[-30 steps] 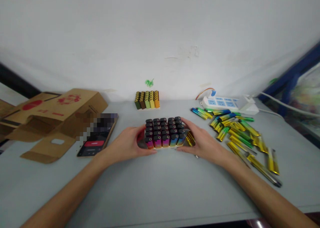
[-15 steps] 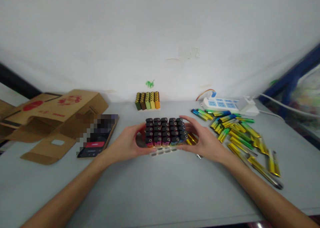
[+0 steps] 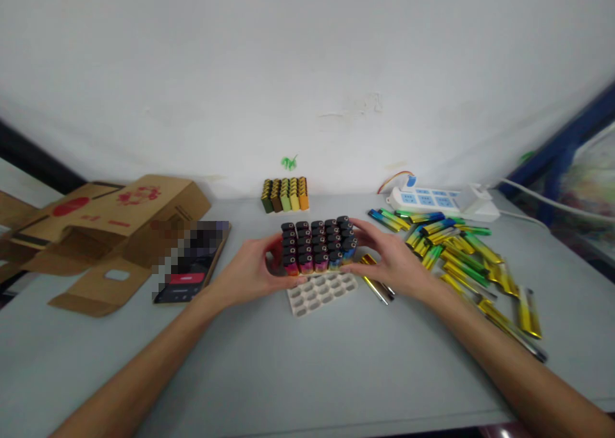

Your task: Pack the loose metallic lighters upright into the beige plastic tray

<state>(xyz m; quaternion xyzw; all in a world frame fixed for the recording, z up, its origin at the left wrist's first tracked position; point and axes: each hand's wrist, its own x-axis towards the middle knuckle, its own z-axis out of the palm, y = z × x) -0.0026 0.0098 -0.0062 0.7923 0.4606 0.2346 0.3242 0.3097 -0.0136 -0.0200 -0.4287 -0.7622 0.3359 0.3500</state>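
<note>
Between my hands is a block of upright lighters [image 3: 318,246] in rows, with black tops and pink, purple and blue bodies. My left hand [image 3: 252,268] is closed around its left side, thumb at the near edge. The right side is gripped by my right hand [image 3: 384,259], fingers behind and thumb in front. Below the block, a white tray [image 3: 321,292] with oval pockets lies on the table, its far part hidden by the lighters. A few loose gold and silver pieces [image 3: 377,281] lie beside my right hand.
Another lighter block [image 3: 285,194] stands by the wall. Many shiny yellow, green and blue tubes [image 3: 461,252] are scattered right, near a white power strip [image 3: 425,199]. An opened cardboard box [image 3: 110,223] and a phone [image 3: 192,265] lie left on the grey table [image 3: 288,374].
Both hands have shifted the lighter block slightly away from me and up, tilting it a little. More of the pocketed white tray now shows beneath it.
</note>
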